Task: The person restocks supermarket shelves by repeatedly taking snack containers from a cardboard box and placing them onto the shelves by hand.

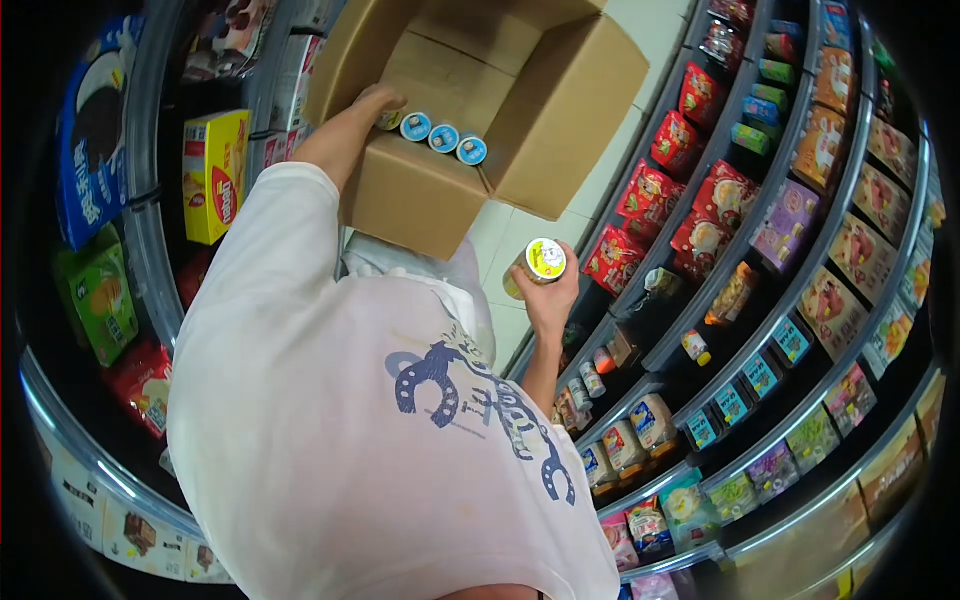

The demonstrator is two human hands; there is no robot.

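If bumped, the jar (545,260) clasped by the right hand (552,298) could be dropped; whether the left hand (381,100) is closed cannot be told.

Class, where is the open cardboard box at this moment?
The cardboard box is at the head view's top centre, with the left hand at its left side, three blue-topped cans inside, and floor tiles to its right.

Yellow-white lid (546,259), brown box (420,200), blue can tops (443,139), navy horseshoes (407,391) on white shirt (370,470)
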